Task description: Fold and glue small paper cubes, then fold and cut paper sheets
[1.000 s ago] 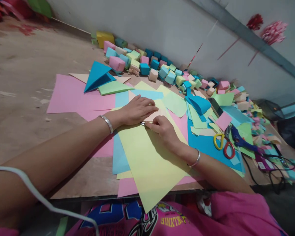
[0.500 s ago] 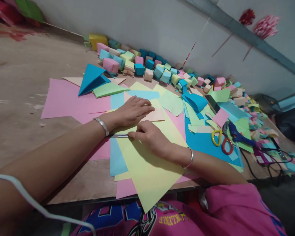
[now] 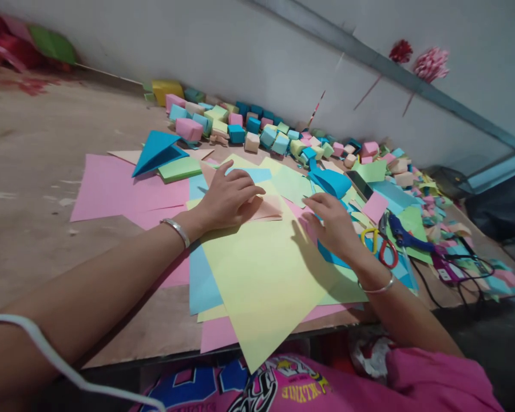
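My left hand [image 3: 232,199] rests over a folded peach paper [image 3: 268,209], its thumb raised and its fingers apart. A small dark tip shows beside this hand; what it belongs to I cannot make out. The peach paper lies on a large yellow sheet [image 3: 261,274] whose corner hangs past the table's front edge. To the right, my right hand [image 3: 332,223] is lifted over the sheets, thumb and bent fingers apart. I see nothing clearly held in it. Near its fingertips are a pale green sheet [image 3: 290,182] and a folded blue paper [image 3: 330,182].
Pink sheets [image 3: 129,189] and a folded blue triangle [image 3: 157,151] lie left. Many small paper cubes [image 3: 236,134] line the wall. Scissors [image 3: 386,252], a blue glue gun [image 3: 405,233], a phone [image 3: 359,186] and cables are at right. A white cord [image 3: 55,355] crosses my left forearm.
My right hand has moved right, away from my left hand and the thin strip-like thing it was touching. My left thumb has lifted. The view has shifted slightly.
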Motion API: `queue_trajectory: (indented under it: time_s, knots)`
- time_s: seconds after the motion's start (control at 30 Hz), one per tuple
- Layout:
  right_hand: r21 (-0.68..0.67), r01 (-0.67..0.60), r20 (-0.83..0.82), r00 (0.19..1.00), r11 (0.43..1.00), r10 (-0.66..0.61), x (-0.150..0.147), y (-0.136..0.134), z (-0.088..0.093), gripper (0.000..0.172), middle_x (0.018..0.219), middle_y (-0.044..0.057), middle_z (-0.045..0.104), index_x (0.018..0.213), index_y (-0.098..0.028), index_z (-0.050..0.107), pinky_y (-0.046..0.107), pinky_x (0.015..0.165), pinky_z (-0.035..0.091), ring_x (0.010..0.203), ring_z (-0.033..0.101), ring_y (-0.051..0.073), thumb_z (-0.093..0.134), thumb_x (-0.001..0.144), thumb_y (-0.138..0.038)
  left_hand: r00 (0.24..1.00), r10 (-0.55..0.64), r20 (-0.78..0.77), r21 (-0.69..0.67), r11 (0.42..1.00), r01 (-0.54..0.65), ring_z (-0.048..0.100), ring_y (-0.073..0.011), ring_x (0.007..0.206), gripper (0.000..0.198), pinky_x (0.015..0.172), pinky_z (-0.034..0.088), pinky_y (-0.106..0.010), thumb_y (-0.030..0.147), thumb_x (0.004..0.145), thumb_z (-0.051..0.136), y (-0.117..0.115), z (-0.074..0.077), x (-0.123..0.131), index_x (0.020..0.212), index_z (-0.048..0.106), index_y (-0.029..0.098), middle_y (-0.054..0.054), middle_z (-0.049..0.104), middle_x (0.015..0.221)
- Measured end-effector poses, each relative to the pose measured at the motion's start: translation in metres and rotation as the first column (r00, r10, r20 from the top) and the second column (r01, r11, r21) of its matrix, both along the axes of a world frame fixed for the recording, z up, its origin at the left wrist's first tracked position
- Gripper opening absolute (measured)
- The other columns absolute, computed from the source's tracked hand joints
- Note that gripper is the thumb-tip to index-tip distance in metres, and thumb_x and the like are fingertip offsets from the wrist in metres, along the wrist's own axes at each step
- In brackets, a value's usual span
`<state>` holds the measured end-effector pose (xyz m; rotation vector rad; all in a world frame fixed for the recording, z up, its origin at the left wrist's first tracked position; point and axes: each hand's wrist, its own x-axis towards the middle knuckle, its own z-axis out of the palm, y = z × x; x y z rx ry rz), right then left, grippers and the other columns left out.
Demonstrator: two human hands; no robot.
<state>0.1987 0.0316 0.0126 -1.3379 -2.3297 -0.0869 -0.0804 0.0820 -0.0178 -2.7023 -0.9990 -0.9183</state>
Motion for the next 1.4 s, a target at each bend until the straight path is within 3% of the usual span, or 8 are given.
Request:
queue_trajectory:
  time_s: [0.17, 0.33, 0.53, 0.77, 1.1, 1.2, 1.33, 1.4]
  knots:
    - [-0.184, -0.058, -0.001, 0.998, 0.981, 0.058, -0.054, 0.003, -0.016, 0.022, 0.093, 0.010, 0.066, 0.097, -0.018, 0.070, 0.033, 0.076, 0.044, 0.089, 0.057, 0.022, 0.048, 0.093, -0.021, 1.000, -0.022, -0.019, 0.017, 1.000, 0.022, 0.057, -0.0281, 0.107, 0.035, 0.113, 0.019, -0.064, 0.020, 0.082, 0.054, -0.005, 0.003, 0.001, 0.114, 0.067, 0.028, -0.006, 0.070, 0.098]
    - [-0.291, -0.003, -0.263, 0.962, 0.957, -0.077, -0.043, 0.014, -0.025, 0.017, 0.076, 0.003, 0.067, 0.072, -0.020, 0.067, 0.030, 0.070, 0.041, 0.074, 0.058, 0.018, 0.053, 0.081, -0.016, 0.979, 0.165, 0.122, 0.050, 0.984, -0.173, 0.050, -0.0309, 0.122, 0.041, 0.114, 0.020, -0.059, 0.028, 0.084, 0.059, -0.005, 0.002, -0.003, 0.125, 0.056, 0.031, -0.007, 0.062, 0.122]
    - [-0.434, 0.110, -0.723, 0.550, 0.894, -0.418, -0.009, 0.043, -0.024, 0.014, 0.061, 0.000, 0.060, 0.063, -0.018, 0.064, 0.028, 0.057, 0.040, 0.057, 0.051, 0.014, 0.063, 0.069, -0.031, 0.934, 0.321, 0.154, -0.074, 0.947, -0.313, 0.051, -0.0356, 0.113, 0.049, 0.095, 0.040, -0.049, 0.053, 0.084, 0.061, -0.003, 0.003, -0.003, 0.118, 0.054, 0.017, -0.017, 0.058, 0.117]
    - [-0.479, -0.016, -0.789, 0.446, 0.878, -0.422, -0.013, 0.046, -0.030, 0.023, 0.063, 0.001, 0.061, 0.073, -0.016, 0.067, 0.027, 0.053, 0.040, 0.055, 0.050, 0.012, 0.068, 0.064, -0.037, 0.923, 0.315, -0.224, -0.190, 0.914, -0.358, 0.055, -0.0325, 0.102, 0.060, 0.080, 0.042, -0.042, 0.050, 0.084, 0.063, -0.026, 0.000, 0.020, 0.130, 0.052, 0.012, -0.016, 0.062, 0.114]
    - [-0.475, -0.090, -0.811, 0.431, 0.875, -0.396, -0.018, 0.037, -0.021, 0.024, 0.064, 0.001, 0.062, 0.074, -0.017, 0.068, 0.028, 0.058, 0.043, 0.057, 0.051, 0.012, 0.074, 0.063, -0.038, 0.993, 0.114, 0.035, -0.212, 0.972, -0.104, 0.059, -0.0253, 0.105, 0.015, 0.087, 0.044, -0.042, 0.030, 0.094, 0.055, -0.031, 0.001, 0.025, 0.102, 0.059, 0.018, -0.011, 0.065, 0.111]
    - [-0.490, -0.185, -0.830, 0.399, 0.852, -0.390, -0.023, 0.031, -0.020, 0.025, 0.063, 0.000, 0.061, 0.075, -0.018, 0.068, 0.028, 0.057, 0.042, 0.056, 0.051, 0.012, 0.075, 0.063, -0.039, 0.844, 0.374, 0.386, -0.414, 0.887, -0.204, 0.062, -0.0246, 0.089, 0.039, 0.072, 0.050, -0.039, 0.048, 0.082, 0.069, -0.030, 0.003, 0.026, 0.098, 0.054, 0.016, -0.013, 0.062, 0.104]
    - [-0.471, -0.243, -0.810, 0.501, 0.848, -0.306, -0.032, 0.021, -0.024, 0.021, 0.070, 0.002, 0.066, 0.080, -0.019, 0.070, 0.029, 0.060, 0.045, 0.062, 0.057, 0.015, 0.071, 0.072, -0.038, 0.609, 0.475, 0.635, -0.721, 0.648, 0.245, 0.065, -0.0182, 0.067, 0.049, 0.051, 0.049, -0.029, 0.053, 0.079, 0.068, -0.027, 0.005, 0.026, 0.107, 0.051, 0.017, -0.007, 0.064, 0.092]
    - [-0.438, -0.258, -0.729, 0.663, 0.861, -0.172, -0.036, 0.017, -0.026, 0.016, 0.076, 0.003, 0.068, 0.081, -0.019, 0.071, 0.030, 0.065, 0.046, 0.069, 0.061, 0.016, 0.066, 0.078, -0.034, 0.489, 0.473, 0.732, -0.668, 0.639, 0.381, 0.064, -0.0161, 0.063, 0.048, 0.047, 0.046, -0.024, 0.043, 0.075, 0.073, -0.024, 0.007, 0.025, 0.110, 0.051, 0.018, -0.002, 0.064, 0.080]
